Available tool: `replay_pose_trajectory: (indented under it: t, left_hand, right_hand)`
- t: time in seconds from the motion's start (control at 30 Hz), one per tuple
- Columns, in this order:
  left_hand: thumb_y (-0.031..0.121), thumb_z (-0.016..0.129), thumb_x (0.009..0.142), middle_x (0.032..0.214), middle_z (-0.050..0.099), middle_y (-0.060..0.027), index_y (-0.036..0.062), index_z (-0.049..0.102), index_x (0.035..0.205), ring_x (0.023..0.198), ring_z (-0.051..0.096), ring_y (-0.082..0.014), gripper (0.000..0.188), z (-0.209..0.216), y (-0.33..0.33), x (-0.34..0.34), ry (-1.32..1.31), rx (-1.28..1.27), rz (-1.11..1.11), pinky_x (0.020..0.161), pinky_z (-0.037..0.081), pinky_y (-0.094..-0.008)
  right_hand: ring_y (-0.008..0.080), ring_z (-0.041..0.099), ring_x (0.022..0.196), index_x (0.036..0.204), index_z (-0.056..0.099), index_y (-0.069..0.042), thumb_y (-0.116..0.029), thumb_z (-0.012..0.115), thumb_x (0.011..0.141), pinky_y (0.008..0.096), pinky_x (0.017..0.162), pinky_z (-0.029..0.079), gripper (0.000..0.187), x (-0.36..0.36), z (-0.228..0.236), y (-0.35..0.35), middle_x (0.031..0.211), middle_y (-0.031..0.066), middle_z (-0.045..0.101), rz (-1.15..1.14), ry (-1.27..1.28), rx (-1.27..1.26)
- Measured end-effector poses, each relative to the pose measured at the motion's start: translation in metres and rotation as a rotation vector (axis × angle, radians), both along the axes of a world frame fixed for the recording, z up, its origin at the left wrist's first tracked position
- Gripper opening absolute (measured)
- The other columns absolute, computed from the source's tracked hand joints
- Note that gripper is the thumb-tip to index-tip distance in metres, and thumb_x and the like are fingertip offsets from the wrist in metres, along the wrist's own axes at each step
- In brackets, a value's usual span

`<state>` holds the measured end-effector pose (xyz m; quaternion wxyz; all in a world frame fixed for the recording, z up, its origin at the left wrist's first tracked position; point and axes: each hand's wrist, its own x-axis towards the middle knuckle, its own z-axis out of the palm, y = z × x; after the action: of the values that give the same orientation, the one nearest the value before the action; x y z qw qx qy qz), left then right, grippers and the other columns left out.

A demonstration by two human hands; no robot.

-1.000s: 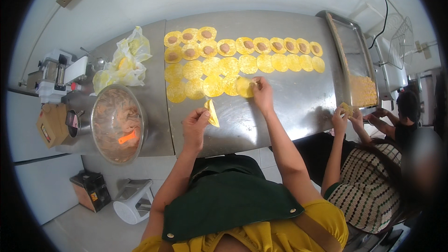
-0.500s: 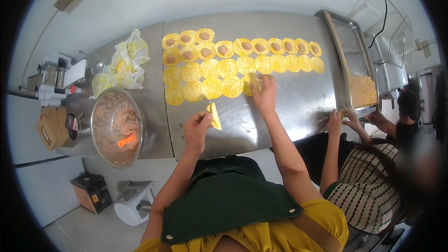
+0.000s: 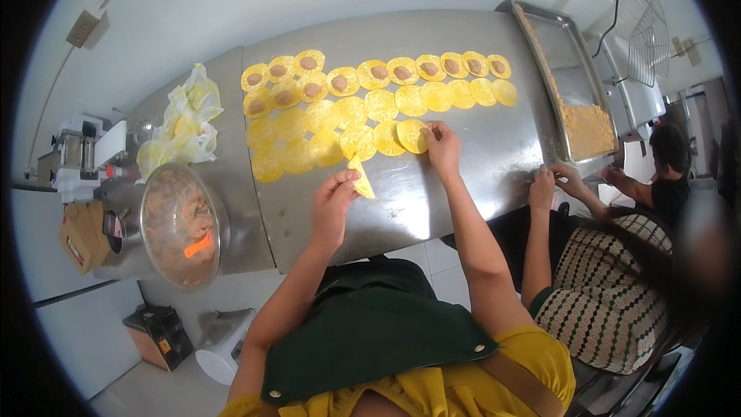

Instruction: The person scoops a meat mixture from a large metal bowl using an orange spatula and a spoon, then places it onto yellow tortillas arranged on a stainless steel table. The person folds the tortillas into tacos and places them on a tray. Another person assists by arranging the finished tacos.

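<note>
Between the fingertips of my left hand (image 3: 333,205) is a small bent stack of thin yellow dough wrappers (image 3: 361,178), held just above the steel table. My right hand (image 3: 444,153) pinches the right edge of a round yellow dough wrapper (image 3: 412,136), which slightly overlaps its neighbour (image 3: 387,139) at the end of the nearest row. Several rows of round wrappers lie flat beyond my hands. Those in the far rows carry lumps of pinkish-brown filling (image 3: 378,72); the nearer rows are bare.
Left of the rows stands a steel bowl (image 3: 221,243) of pinkish filling with an orange-handled tool (image 3: 198,245). Behind it lies a crumpled plastic bag (image 3: 185,120). A metal tray (image 3: 575,38) holding a tan layer sits at right, near two people; one person's hands (image 3: 552,179) are at the table edge.
Another wrapper now lies at the right end of the nearest row, with my right hand on its edge. The whole view has shifted, moving the table leftward.
</note>
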<state>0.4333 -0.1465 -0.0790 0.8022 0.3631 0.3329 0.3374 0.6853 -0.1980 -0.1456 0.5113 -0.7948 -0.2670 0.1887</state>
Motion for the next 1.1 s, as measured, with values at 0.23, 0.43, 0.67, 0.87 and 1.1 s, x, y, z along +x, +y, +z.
replay_pose_trajectory:
  t: [0.23, 0.43, 0.67, 0.87, 1.1]
  left_hand:
    - [0.006, 0.054, 0.092, 0.104, 0.062, -0.0065, 0.0012, 0.063, 0.104, 0.095, 0.059, -0.0158, 0.016, 0.001, -0.004, -0.004, 0.006, -0.042, 0.058, 0.086, 0.048, -0.0332]
    - [0.005, 0.056, 0.091, 0.103, 0.062, -0.0049, 0.0027, 0.063, 0.103, 0.093, 0.059, -0.0154, 0.015, 0.010, -0.004, 0.000, -0.029, -0.082, 0.062, 0.085, 0.048, -0.0326]
    - [0.003, 0.060, 0.087, 0.099, 0.063, -0.0070, 0.0099, 0.052, 0.109, 0.088, 0.059, -0.0134, 0.025, 0.025, -0.005, 0.017, 0.002, -0.156, 0.115, 0.080, 0.049, -0.0315]
    - [0.002, 0.062, 0.087, 0.097, 0.064, -0.0075, 0.0089, 0.052, 0.109, 0.086, 0.061, -0.0125, 0.025, 0.032, -0.004, 0.032, -0.054, -0.061, 0.016, 0.075, 0.050, -0.0269]
    - [0.000, 0.062, 0.087, 0.092, 0.064, -0.0058, 0.0045, 0.052, 0.105, 0.086, 0.060, -0.0089, 0.021, 0.037, -0.003, 0.035, 0.026, 0.236, -0.040, 0.072, 0.050, -0.0227]
  right_hand:
    - [0.0141, 0.056, 0.063, 0.095, 0.064, 0.000, -0.010, 0.064, 0.084, 0.0283, 0.064, 0.046, 0.015, 0.016, 0.003, 0.005, 0.072, 0.0097, 0.064, -0.073, -0.050, -0.020]
    - [0.0181, 0.059, 0.068, 0.095, 0.064, 0.000, -0.011, 0.065, 0.083, 0.0307, 0.066, 0.046, 0.017, 0.024, 0.001, 0.004, 0.079, 0.0122, 0.065, -0.043, -0.152, -0.067]
    - [0.0142, 0.057, 0.080, 0.103, 0.064, -0.003, -0.018, 0.067, 0.086, 0.0285, 0.074, 0.045, 0.023, -0.055, 0.066, -0.012, 0.094, 0.0072, 0.066, 0.302, 0.219, 0.153]
    - [0.0088, 0.058, 0.088, 0.111, 0.059, 0.001, -0.013, 0.063, 0.089, 0.0242, 0.078, 0.046, 0.026, -0.084, 0.107, -0.029, 0.098, 0.0033, 0.065, 0.421, 0.808, 0.347]
    - [0.0136, 0.060, 0.098, 0.114, 0.054, 0.001, 0.001, 0.067, 0.083, 0.0301, 0.088, 0.049, 0.034, -0.084, 0.124, -0.035, 0.106, 0.0081, 0.063, 0.468, 0.798, 0.436]
